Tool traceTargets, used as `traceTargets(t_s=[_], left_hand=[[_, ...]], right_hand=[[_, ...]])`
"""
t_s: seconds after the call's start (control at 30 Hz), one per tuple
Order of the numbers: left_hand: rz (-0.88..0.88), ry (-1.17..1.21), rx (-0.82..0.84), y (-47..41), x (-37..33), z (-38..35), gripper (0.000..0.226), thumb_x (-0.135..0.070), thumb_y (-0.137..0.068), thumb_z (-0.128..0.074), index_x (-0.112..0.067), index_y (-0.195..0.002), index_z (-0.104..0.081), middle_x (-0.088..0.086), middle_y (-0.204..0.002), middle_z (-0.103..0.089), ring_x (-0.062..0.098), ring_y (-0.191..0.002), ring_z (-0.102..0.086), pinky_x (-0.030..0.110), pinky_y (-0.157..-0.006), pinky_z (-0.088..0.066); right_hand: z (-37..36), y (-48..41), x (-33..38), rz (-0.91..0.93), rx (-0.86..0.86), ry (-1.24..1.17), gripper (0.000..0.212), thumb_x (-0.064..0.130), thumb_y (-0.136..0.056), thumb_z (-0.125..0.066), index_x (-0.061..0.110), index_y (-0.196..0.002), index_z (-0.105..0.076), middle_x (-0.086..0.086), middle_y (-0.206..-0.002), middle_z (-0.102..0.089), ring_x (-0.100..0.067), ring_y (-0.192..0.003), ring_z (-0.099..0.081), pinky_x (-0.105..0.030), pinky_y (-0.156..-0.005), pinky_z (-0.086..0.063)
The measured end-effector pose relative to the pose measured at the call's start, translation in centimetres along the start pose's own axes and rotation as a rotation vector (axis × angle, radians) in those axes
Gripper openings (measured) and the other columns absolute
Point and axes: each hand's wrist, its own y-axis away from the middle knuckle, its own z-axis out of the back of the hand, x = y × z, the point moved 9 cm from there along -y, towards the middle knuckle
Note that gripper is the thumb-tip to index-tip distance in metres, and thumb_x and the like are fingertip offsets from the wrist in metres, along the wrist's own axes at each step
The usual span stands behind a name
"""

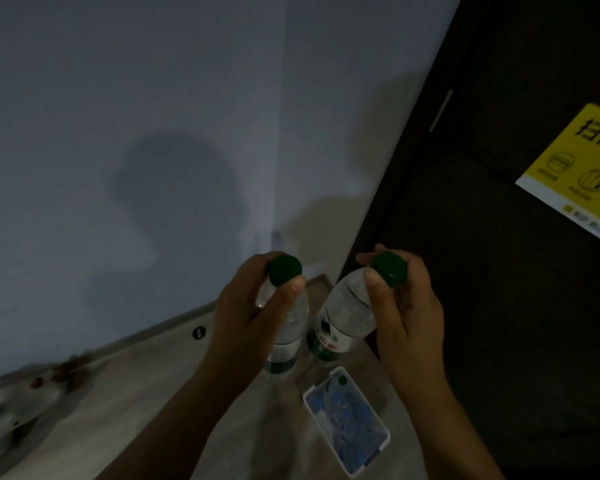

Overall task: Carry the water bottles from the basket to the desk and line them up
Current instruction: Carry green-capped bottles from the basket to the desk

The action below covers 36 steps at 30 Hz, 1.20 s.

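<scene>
**Both hands loaded, one bottle apiece**

My left hand (pixel 246 306) pinches the left bottle (pixel 291 327) at its green cap and neck. My right hand (pixel 406 306) grips the right bottle (pixel 343 317) the same way. Both hang above the floor, over the white basket (pixel 388 439). The desk is out of view. They look full, so I judge them heavy for a fingertip hold. The clear plastic seems slick, so wrapping the body would be surer.

In dim light at centre frame, your left hand (pixel 253 306) and right hand (pixel 406 313) each grip a green-capped water bottle by the neck, the left bottle (pixel 291 327) and right bottle (pixel 347 313) side by side. At lower centre, a white-rimmed basket (pixel 388 438) sits on the floor (pixel 136 393); a yellow sign (pixel 575 161) marks the right edge.
</scene>
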Motion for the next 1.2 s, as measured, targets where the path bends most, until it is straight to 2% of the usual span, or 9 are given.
traceTargets(t_s=[0.1, 0.23, 0.37, 0.5, 0.67, 0.83, 1.03, 1.2], left_hand=[[-0.021, -0.012, -0.070, -0.5, -1.5, 1.8, 0.023, -0.045, -0.086, -0.047, -0.025, -0.090, -0.059, -0.005, -0.079, -0.062, 0.005, -0.075, -0.061, 0.011, -0.064, -0.048], [-0.025, 0.042, -0.173, -0.5, -3.2, 4.2, 0.027, -0.041, -0.088, -0.048, -0.018, -0.092, -0.061, -0.001, -0.083, -0.062, 0.012, -0.079, -0.061, 0.025, -0.069, -0.051], [-0.034, -0.016, -0.280, 0.0, -4.9, 6.0, 0.028, -0.041, -0.090, -0.050, -0.017, -0.092, -0.062, 0.000, -0.085, -0.064, 0.015, -0.082, -0.062, 0.029, -0.072, -0.051], [-0.012, -0.064, -0.426, 1.7, -6.2, 6.8, 0.028, -0.042, -0.089, -0.051, -0.016, -0.091, -0.062, 0.001, -0.085, -0.064, 0.016, -0.083, -0.062, 0.034, -0.073, -0.051], [0.043, -0.147, -0.675, 6.0, -8.2, 6.7, 0.034, -0.045, -0.087, -0.050, -0.013, -0.091, -0.062, 0.003, -0.084, -0.063, 0.021, -0.083, -0.061, 0.038, -0.074, -0.051], [0.088, -0.228, -0.933, 12.0, -10.7, 6.9, 0.035, -0.047, -0.086, -0.050, -0.015, -0.090, -0.063, 0.000, -0.084, -0.064, 0.017, -0.083, -0.062, 0.031, -0.074, -0.051], [0.142, -0.331, -1.169, 20.0, -14.4, 6.8, 0.032, -0.047, -0.085, -0.051, -0.018, -0.092, -0.064, 0.000, -0.085, -0.065, 0.018, -0.083, -0.063, 0.041, -0.076, -0.053], [0.154, -0.427, -1.321, 27.5, -18.2, 5.8, 0.030, -0.044, -0.086, -0.050, -0.018, -0.091, -0.064, 0.000, -0.086, -0.065, 0.017, -0.083, -0.063, 0.034, -0.074, -0.052]], right_hand=[[-1.8, -0.9, 2.1, 0.094, 0.053, -0.014, 0.029, 0.040, -0.090, -0.050, 0.017, -0.107, -0.054, 0.011, -0.094, -0.063, -0.004, -0.086, -0.064, -0.012, -0.070, -0.049], [-3.7, -2.0, 4.1, 0.180, 0.085, -0.049, 0.019, 0.036, -0.090, -0.050, 0.018, -0.099, -0.052, 0.008, -0.088, -0.061, -0.001, -0.079, -0.060, -0.006, -0.068, -0.044], [-5.3, -3.1, 5.3, 0.221, 0.176, -0.153, 0.025, 0.042, -0.091, -0.051, 0.017, -0.096, -0.054, 0.005, -0.083, -0.062, -0.010, -0.077, -0.062, -0.017, -0.068, -0.050], [-6.7, -3.9, 6.7, 0.294, 0.286, -0.218, 0.029, 0.043, -0.091, -0.049, 0.015, -0.095, -0.054, 0.004, -0.082, -0.062, -0.012, -0.077, -0.062, -0.020, -0.068, -0.050], [-7.6, -3.5, 8.4, 0.398, 0.503, -0.336, 0.028, 0.039, -0.091, -0.050, 0.011, -0.095, -0.054, 0.001, -0.082, -0.064, -0.008, -0.076, -0.062, -0.012, -0.067, -0.047], [-8.6, -0.7, 10.9, 0.484, 0.705, -0.432, 0.027, 0.039, -0.090, -0.049, 0.013, -0.095, -0.054, 0.002, -0.082, -0.065, -0.007, -0.075, -0.062, -0.010, -0.067, -0.047], [-9.6, 5.3, 14.2, 0.511, 0.936, -0.588, 0.022, 0.038, -0.090, -0.051, 0.017, -0.094, -0.055, 0.007, -0.082, -0.065, -0.003, -0.075, -0.062, -0.006, -0.065, -0.045], [-9.2, 12.1, 16.7, 0.510, 1.141, -0.706, 0.023, 0.040, -0.088, -0.053, 0.018, -0.097, -0.055, 0.010, -0.086, -0.065, -0.002, -0.079, -0.063, -0.006, -0.066, -0.047]])
